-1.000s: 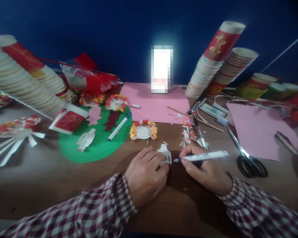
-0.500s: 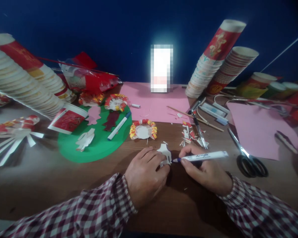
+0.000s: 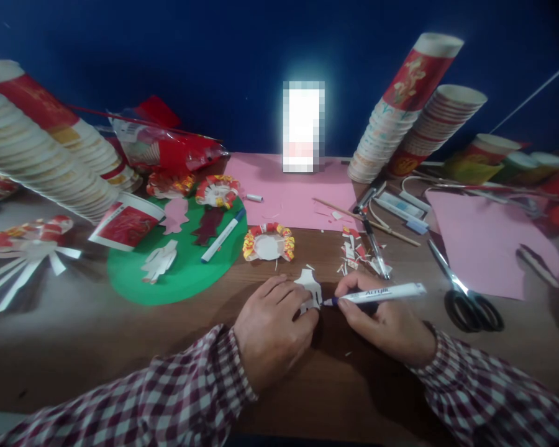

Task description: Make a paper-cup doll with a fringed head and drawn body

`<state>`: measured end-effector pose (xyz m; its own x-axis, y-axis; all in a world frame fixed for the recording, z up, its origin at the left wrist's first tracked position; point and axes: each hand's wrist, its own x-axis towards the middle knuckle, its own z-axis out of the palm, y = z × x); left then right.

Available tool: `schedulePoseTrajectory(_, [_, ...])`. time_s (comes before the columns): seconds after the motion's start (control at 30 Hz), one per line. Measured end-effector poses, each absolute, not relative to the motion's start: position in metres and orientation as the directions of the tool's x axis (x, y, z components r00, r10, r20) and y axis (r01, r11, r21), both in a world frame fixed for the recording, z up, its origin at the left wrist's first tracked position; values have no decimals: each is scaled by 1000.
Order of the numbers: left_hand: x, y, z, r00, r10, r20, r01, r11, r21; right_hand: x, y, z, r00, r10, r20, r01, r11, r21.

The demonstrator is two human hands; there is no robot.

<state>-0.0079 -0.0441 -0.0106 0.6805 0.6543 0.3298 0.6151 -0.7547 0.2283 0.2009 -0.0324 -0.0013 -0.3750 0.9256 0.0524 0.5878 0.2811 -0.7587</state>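
My right hand [image 3: 384, 323] grips a white marker pen [image 3: 384, 293] labelled "Acrylic" between thumb and fingers, its dark tip at the right edge of a small white paper cutout [image 3: 309, 282]. Dark marks show on the cutout beside the tip. With fingers bent over, my left hand [image 3: 276, 326] pins the cutout to the wooden table, hiding its lower left part. Just beyond lies a ring of folded red and yellow paper [image 3: 269, 243] with a white middle. Red and white paper scraps [image 3: 353, 249] lie beyond my right hand, near a black pen [image 3: 375, 248].
Scissors [image 3: 466, 292] lie on the right by pink paper [image 3: 479, 242]. Tall stacks of paper cups [image 3: 386, 133] lean behind; more cups [image 3: 51, 149] stand left. A green sheet [image 3: 177, 292] carries fish-like cutouts and a blue-capped marker [image 3: 223, 236]. A bright blurred-out panel [image 3: 304, 127] stands at the back.
The marker and my right hand have shifted very slightly at the cutout's edge. My left hand stays in place on the cutout.
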Motion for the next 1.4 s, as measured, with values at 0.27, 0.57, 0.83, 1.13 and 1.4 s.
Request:
schedulePoseTrajectory(0.27, [-8, -43, -11, 675, 654, 343, 617, -754, 224, 201, -33, 0, -391, 918, 60, 591, 301, -748])
schedulePoseTrajectory(0.57, [-8, -43, -12, 675, 652, 346, 614, -756, 226, 201, -33, 1, -397, 916, 52, 582, 295, -758])
schedulePoseTrajectory(0.83, [-8, -44, -11, 682, 650, 335, 611, -759, 225, 201, -32, 1, -391, 919, 58, 595, 301, -745])
schedulePoseTrajectory(1.13, [-8, -43, -12, 680, 654, 331, 613, -755, 232, 202, -33, 1, -394, 917, 67, 590, 308, -746])
schedulePoseTrajectory(1.4, [-8, -44, -11, 685, 654, 321, 614, -755, 228, 202, -33, 1, -369, 928, 48, 597, 276, -753])
